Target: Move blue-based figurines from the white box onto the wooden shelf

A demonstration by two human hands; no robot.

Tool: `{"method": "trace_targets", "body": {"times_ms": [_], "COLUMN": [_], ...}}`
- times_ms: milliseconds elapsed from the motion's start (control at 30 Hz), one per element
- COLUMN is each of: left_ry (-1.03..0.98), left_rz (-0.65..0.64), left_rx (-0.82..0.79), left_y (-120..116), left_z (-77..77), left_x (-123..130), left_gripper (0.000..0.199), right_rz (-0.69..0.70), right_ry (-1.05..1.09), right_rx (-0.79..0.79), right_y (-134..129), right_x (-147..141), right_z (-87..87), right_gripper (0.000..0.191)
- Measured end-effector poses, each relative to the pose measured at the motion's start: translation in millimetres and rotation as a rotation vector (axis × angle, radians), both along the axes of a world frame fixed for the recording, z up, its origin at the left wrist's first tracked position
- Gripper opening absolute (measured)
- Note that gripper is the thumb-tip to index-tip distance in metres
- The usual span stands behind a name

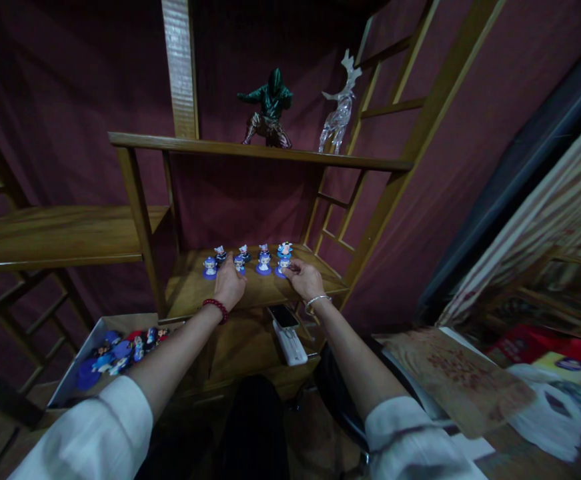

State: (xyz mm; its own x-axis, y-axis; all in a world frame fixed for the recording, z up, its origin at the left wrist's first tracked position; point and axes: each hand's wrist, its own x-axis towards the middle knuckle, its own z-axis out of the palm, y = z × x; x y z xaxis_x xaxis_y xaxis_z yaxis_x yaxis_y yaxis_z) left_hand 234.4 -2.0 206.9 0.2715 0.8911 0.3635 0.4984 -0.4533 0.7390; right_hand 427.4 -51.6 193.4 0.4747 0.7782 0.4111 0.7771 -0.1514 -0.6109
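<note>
Two rows of small figurines stand upright on the wooden shelf (190,293). Purple-and-white ones on round purple bases make up the front row. My left hand (230,285) has its fingers closed around the lower part of one front figurine (239,264); its far side is hidden. At the right end of that row, my right hand (307,279) pinches another purple-and-white figurine (283,265) from the side. Between the hands stands a front figurine (263,264), untouched. Behind it are dark-based figurines (243,252) and a blue-and-pink one (284,249).
An open box (101,327) of jumbled figurines sits low at left. Below the shelf lie a phone (284,316) and a white device (290,345). A dark green statue (270,107) and a clear deer (339,113) occupy the upper shelf. Plastic bags (545,410) are at right.
</note>
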Motion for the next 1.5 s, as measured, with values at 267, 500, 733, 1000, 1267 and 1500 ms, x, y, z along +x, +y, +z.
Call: {"method": "trace_targets", "body": {"times_ms": [267,500,733,1000,1267,1500], "left_ry": [-0.007,0.009,0.021,-0.002,-0.051,-0.068], "left_rz": [0.022,0.040,0.046,0.040,0.039,0.021], "left_rx": [-0.032,-0.034,-0.059,-0.097,-0.116,-0.153], "left_y": [7,10,10,9,10,11], "left_z": [-3.0,-3.7,-3.6,-3.1,-4.6,-5.8], "left_x": [3,4,3,3,3,2], "left_gripper": [0.060,0.056,0.053,0.046,0.039,0.047], "right_rz": [0.007,0.009,0.005,0.003,0.003,-0.012], "right_ry": [0.001,0.015,0.009,0.005,-0.012,-0.008], "right_rx": [0.000,-0.005,-0.010,-0.006,-0.003,-0.011], "right_y": [-1,-1,-1,0,0,-1], "right_x": [-1,-1,-1,-1,0,-1], "right_z": [0.9,0.5,1.4,-0.4,-0.7,-0.7], "right_gripper": [0.021,0.023,0.022,0.024,0.024,0.025]}}
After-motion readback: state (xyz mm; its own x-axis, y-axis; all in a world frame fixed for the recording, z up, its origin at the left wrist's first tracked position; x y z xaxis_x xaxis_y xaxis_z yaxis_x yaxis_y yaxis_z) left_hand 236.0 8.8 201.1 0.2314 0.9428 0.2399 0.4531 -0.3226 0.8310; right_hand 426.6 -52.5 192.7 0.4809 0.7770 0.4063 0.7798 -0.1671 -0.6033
